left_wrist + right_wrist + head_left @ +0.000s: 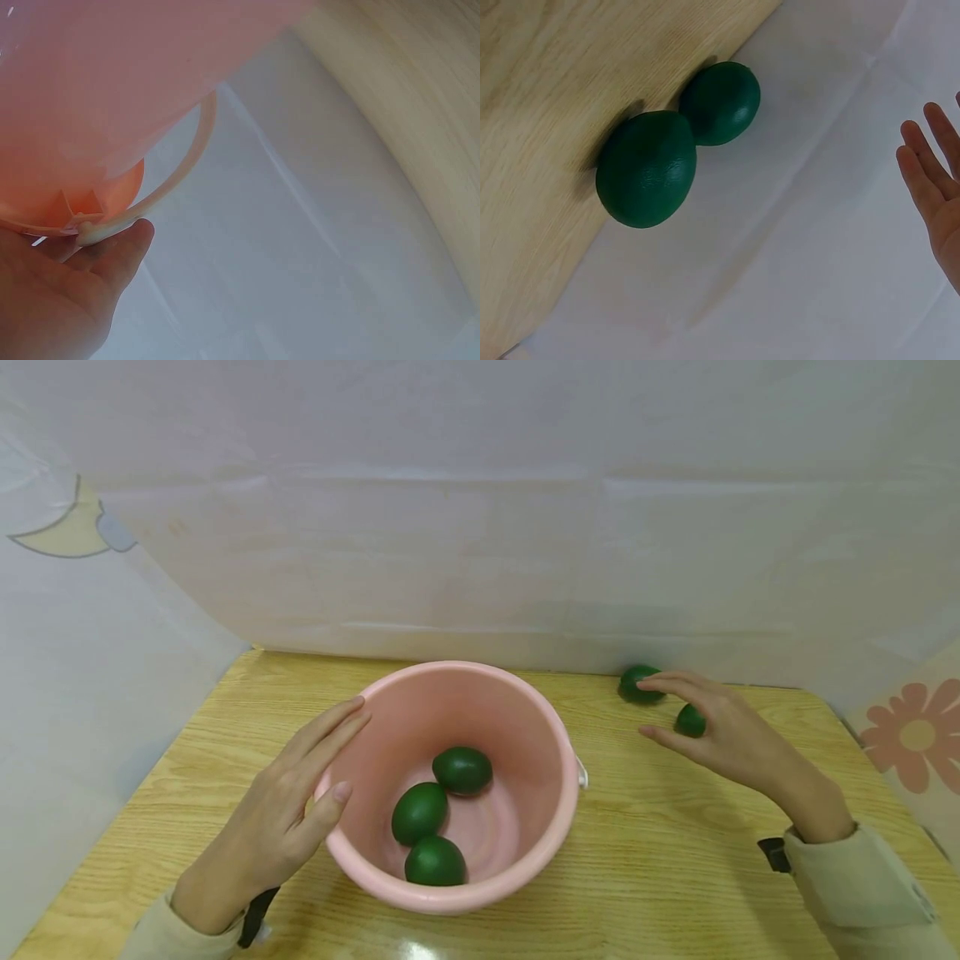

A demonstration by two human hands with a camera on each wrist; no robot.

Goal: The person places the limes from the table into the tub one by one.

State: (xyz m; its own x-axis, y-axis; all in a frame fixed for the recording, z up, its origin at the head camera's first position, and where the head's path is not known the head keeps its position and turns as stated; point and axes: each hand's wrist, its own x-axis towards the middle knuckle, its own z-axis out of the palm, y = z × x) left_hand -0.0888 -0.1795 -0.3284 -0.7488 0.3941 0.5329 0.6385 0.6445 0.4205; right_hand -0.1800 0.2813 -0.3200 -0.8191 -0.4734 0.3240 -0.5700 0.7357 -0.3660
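Pink bucket point(517, 739) is touched by outstretched left grip point(276, 810); one far-right green ovoid point(636, 685), seemingly sought, should be enclosed by loosely spread, empty right grip point(716, 735).

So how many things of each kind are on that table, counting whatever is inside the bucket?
Pink bucket: 1
Green rounded objects: 5 (3 inside the bucket, 2 on the table near the right hand)
Total: 6
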